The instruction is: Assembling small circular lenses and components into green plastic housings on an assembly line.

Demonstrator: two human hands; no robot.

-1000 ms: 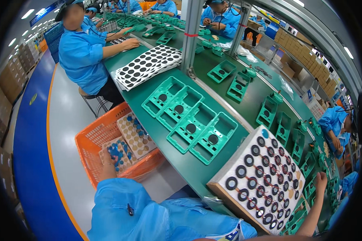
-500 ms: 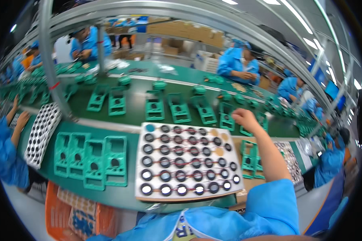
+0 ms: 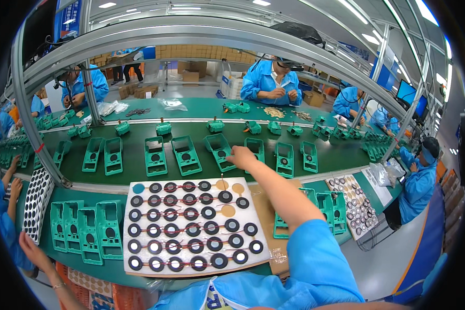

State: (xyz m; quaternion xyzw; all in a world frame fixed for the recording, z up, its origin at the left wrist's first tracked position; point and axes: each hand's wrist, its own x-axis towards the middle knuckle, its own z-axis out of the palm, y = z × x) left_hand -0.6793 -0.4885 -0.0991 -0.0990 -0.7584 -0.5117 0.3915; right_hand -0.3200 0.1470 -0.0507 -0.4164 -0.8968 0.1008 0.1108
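Note:
On the belt, my right hand (image 3: 243, 157) is closed at the right edge of a tilted green plastic housing (image 3: 210, 142); its fingertips are partly hidden. Other green housings, such as one beside it (image 3: 186, 164), lie along the belt. My left hand (image 3: 34, 252) is at the lower left with fingers stretched out and nothing in them, near a co-worker's arm. Before me lies a white foam tray (image 3: 126, 217) with rows of round black speaker-like discs (image 3: 194, 245) joined by red wires. Several green housings (image 3: 90, 237) lie left of the tray, and more housings (image 3: 324, 206) lie right.
A metal post (image 3: 36, 139) stands at the left, under an overhead rail (image 3: 191, 39). A second disc tray (image 3: 354, 206) lies right; a tray of black dots (image 3: 36, 206) lies left. An orange basket (image 3: 124, 294) sits below the table. Co-workers (image 3: 271, 82) sit across and alongside.
The view has turned right, shifting the scene leftward. My right hand has come down onto a housing on the belt. My left hand has come into view at the lower left.

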